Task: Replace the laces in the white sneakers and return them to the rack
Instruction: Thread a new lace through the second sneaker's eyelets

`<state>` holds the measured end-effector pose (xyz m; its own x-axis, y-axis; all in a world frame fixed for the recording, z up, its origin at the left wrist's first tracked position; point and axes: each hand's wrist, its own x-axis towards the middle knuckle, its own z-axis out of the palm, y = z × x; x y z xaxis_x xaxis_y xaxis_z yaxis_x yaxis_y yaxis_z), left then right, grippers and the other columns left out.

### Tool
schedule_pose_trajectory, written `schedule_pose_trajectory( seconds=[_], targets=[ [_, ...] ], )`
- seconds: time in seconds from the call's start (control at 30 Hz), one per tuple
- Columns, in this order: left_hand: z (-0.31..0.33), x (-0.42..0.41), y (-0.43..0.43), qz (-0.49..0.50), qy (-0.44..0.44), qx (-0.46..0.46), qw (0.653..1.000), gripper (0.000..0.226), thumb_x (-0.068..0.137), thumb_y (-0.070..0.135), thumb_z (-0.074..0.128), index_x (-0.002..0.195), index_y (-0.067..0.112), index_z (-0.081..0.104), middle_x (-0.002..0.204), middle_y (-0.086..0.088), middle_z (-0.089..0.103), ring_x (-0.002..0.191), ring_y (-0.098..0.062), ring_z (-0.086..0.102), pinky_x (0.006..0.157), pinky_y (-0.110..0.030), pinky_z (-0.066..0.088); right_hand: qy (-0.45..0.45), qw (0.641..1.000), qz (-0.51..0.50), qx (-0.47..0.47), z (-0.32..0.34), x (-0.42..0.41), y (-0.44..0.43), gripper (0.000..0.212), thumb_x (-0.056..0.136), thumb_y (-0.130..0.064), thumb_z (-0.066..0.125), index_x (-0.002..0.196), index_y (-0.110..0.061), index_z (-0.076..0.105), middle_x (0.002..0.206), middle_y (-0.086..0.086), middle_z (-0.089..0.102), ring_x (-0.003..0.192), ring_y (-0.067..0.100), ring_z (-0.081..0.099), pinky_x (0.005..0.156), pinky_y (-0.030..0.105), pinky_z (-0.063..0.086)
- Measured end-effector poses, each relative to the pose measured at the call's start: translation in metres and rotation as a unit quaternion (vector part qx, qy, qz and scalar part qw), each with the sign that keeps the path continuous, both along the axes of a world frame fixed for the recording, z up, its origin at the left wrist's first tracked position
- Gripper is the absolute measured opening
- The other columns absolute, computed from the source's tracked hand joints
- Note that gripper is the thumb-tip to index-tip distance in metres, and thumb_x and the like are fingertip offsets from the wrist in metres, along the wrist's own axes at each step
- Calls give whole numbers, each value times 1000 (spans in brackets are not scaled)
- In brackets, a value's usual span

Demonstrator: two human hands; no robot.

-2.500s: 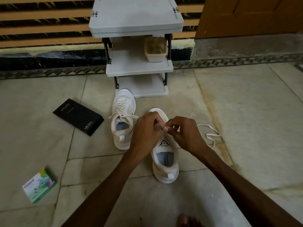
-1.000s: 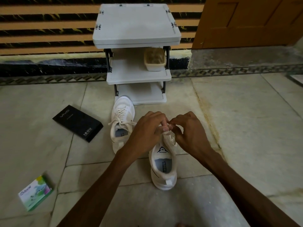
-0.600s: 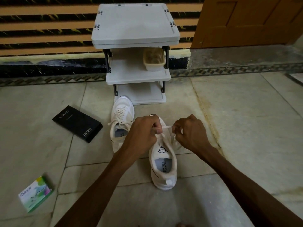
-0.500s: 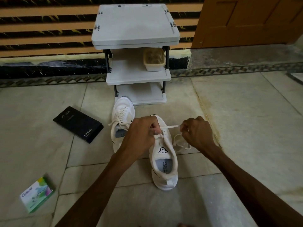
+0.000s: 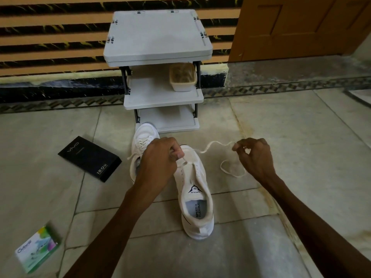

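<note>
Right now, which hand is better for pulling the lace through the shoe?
Right. The right hand pinches the lace on the side where it leaves the shoe, with open floor beyond. The left hand grips the shoe's front and probably steadies it.

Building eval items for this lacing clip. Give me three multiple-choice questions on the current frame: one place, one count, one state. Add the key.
1. On the rack, the tub sits on:
A) the top shelf
B) the middle shelf
C) the bottom shelf

2. White sneakers on the floor:
A) three
B) one
C) two

3. The right hand:
A) pinches the lace
B) lies flat on the floor
C) grips a sneaker

Key:
1B, the tub stands under the top panel, on the middle shelf.
2C, the far sneaker and the near sneaker stand side by side.
3A, its fingers curl on the lace, which runs back to the near sneaker.
</note>
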<state>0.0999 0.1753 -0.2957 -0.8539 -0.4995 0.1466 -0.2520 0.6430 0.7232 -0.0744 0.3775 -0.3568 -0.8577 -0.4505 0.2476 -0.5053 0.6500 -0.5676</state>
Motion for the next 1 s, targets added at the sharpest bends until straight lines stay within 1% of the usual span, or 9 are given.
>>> schedule_pose_trajectory(
  seconds=[0.07, 0.1, 0.23, 0.3, 0.37, 0.57, 0.7, 0.8, 1.0],
  targets=[
    [-3, -4, 0, -4, 23, -37, 999, 14, 83, 9, 67, 72, 18, 64, 93, 3, 66, 94, -10, 57, 85, -22, 39, -10, 997, 48, -60, 18, 13, -12, 14, 89, -24, 66, 79, -22, 75, 80, -13, 70, 74, -4, 57, 78, 24, 41],
    [-3, -6, 3, -12, 43, -41, 998, 12, 83, 14, 67, 73, 19, 63, 98, 3, 65, 98, -11, 56, 87, -20, 36, -15, 995, 67, -68, 24, 20, -18, 13, 90, -26, 67, 79, -26, 75, 81, -17, 68, 74, -6, 56, 79, 19, 38],
    [-2, -17, 22, -69, 81, 18, 994, 10, 85, 15, 66, 76, 17, 61, 105, 9, 63, 105, -10, 56, 90, -24, 41, -18, 989, 122, -83, 33, 38, -31, 13, 91, -31, 66, 82, -30, 74, 79, -17, 69, 79, 4, 56, 69, 19, 35],
    [-2, -22, 28, -83, 81, 21, 993, 10, 86, 16, 64, 77, 18, 61, 106, 9, 64, 106, -10, 56, 91, -22, 40, -16, 984, 145, -99, 38, 46, -35, 14, 92, -29, 65, 83, -27, 74, 78, -16, 68, 80, 3, 54, 66, 20, 35],
    [-3, -24, 31, -88, 82, 20, 993, 10, 88, 21, 61, 79, 19, 60, 103, 9, 66, 102, -9, 57, 89, -19, 39, -5, 980, 167, -108, 42, 52, -37, 15, 93, -25, 63, 81, -23, 73, 77, -15, 67, 82, -2, 54, 66, 20, 34],
    [-3, -20, 36, -86, 43, 5, 995, 16, 93, 16, 59, 78, 17, 55, 76, 4, 60, 74, -13, 57, 65, -33, 48, -4, 978, 189, -93, 43, 60, -34, 18, 94, -23, 61, 80, -18, 72, 75, -10, 69, 77, 2, 55, 68, 15, 33],
    [1, -18, 34, -94, 22, 30, 995, 19, 87, 2, 60, 74, 15, 54, 68, 6, 60, 66, -10, 57, 60, -34, 49, 21, 985, 171, -7, 32, 59, -34, 30, 91, -38, 48, 84, -22, 73, 84, -12, 71, 80, 9, 51, 68, 32, 43],
    [10, -17, 32, -77, 25, 69, 994, 19, 86, 0, 60, 72, 13, 58, 65, 5, 63, 65, -9, 59, 62, -27, 49, 52, 989, 140, 20, 27, 56, -36, 36, 88, -42, 40, 81, -22, 70, 80, -9, 71, 79, 13, 50, 62, 33, 43],
    [21, -9, 26, -54, 30, 75, 995, 27, 83, -1, 59, 67, 20, 57, 60, 10, 61, 61, -1, 58, 59, -11, 43, 88, 991, 90, 53, 14, 34, -30, 31, 90, -34, 43, 79, -19, 68, 76, -5, 68, 77, 21, 53, 60, 33, 40]
  ],
)
